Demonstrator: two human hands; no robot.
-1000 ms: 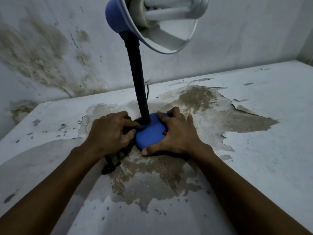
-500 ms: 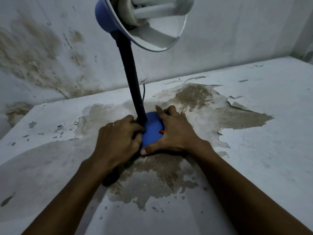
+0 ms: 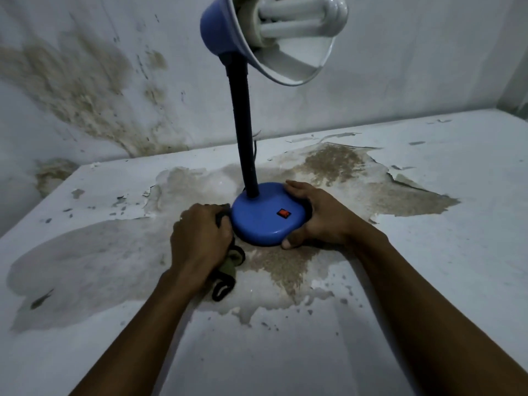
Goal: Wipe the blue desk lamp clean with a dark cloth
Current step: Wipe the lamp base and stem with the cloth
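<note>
1. My left hand (image 3: 200,238) is curled round the dark cloth (image 3: 225,274), pressing it against the left rim of the lamp's base (image 3: 267,215); loose folds and a looped hem trail out near my wrist.
2. My right hand (image 3: 317,215) clasps the right side of the base, fingers wrapped over its far edge, thumb against the near rim. The hands are apart, the base between them.
3. The blue desk lamp (image 3: 240,124) stands upright on the white table (image 3: 428,252), about mid-table and toward the far side. Black neck, blue shade tilted to the right, white tube bulb (image 3: 300,18) showing inside.
4. Writing: none readable. The red rocker switch (image 3: 283,214) on the base top carries a small mark too fine to make out. No brand visible on shade or base.
5. Edges: the table's far edge meets the stained wall (image 3: 85,81) just behind the lamp; its left edge runs diagonally toward me. A thin cord (image 3: 255,148) shows behind the neck.
6. Room: bare peeled tabletop lies open left, right and near of the base. The top layer (image 3: 405,178) curls up on the far right of the brown patch.
</note>
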